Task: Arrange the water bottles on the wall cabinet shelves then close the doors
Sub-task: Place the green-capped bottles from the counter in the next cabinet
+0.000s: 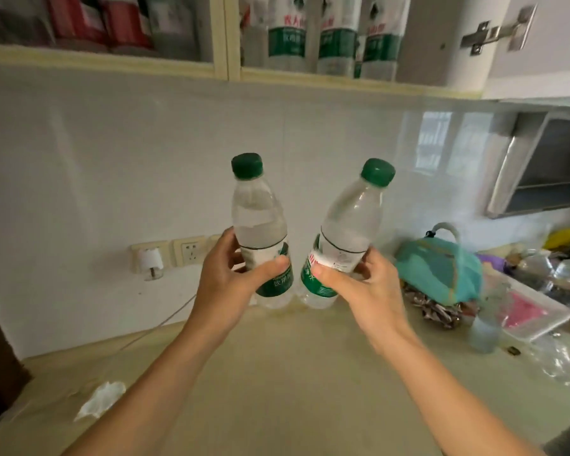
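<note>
My left hand grips a clear water bottle with a green cap and green label, held upright above the counter. My right hand grips a second green-capped water bottle, tilted to the right. The two bottles nearly touch at their bases. Above, the wall cabinet shelf holds several green-labelled bottles in the right bay and red-labelled ones in the left bay. An open cabinet door with a metal hinge hangs at the upper right.
A beige counter lies below, with a crumpled tissue at the left. A teal bag, a glass, a plastic tray and clutter sit at the right. Wall sockets are on the backsplash; a range hood juts out right.
</note>
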The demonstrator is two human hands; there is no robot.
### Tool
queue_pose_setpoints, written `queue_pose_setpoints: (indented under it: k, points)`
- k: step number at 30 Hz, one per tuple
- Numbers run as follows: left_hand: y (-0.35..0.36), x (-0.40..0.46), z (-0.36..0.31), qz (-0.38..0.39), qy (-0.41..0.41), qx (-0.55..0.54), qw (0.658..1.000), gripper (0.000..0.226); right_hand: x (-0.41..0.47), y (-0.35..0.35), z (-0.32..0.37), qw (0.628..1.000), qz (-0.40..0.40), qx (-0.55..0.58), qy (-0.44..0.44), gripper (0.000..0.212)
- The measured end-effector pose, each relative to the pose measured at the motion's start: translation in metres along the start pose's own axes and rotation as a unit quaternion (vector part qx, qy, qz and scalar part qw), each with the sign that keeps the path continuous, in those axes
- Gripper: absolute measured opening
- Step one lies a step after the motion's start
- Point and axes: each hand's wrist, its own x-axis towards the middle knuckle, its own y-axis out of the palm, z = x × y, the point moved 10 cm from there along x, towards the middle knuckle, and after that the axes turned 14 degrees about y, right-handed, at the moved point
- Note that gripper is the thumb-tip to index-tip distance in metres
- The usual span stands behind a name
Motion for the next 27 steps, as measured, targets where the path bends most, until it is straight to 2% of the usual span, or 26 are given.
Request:
queue_pose_setpoints:
  k: [5, 8, 11, 17, 22, 27]
  points:
    - [0.04, 0.071, -0.079, -0.015, 0.082, -0.017, 0.996, 0.05, 0.04, -0.052, 0.088, 0.997, -0.021, 0.036, -0.068, 0.051]
    - [0.057, 0.112, -0.126, -0.032, 0.123, -0.024, 0.992, 0.06, 0.067, -0.078, 0.142, 0.993, -0.016, 0.052, -0.105, 0.048]
    - [0.073, 0.156, -0.165, -0.053, 0.144, -0.034, 0.988, 0.065, 0.094, -0.104, 0.193, 0.989, -0.021, 0.06, -0.135, 0.054]
    - [0.098, 0.232, -0.221, -0.073, 0.188, 0.066, 0.977, 0.051, 0.15, -0.142, 0.275, 0.983, -0.041, 0.051, -0.173, 0.058]
    - [0.107, 0.275, -0.217, -0.086, 0.149, 0.131, 0.976, 0.052, 0.196, -0.142, 0.304, 0.988, -0.02, 0.022, -0.15, 0.044]
    - [0.112, 0.296, -0.19, -0.089, 0.093, 0.153, 0.98, 0.046, 0.234, -0.13, 0.296, 0.995, -0.008, -0.003, -0.101, 0.046]
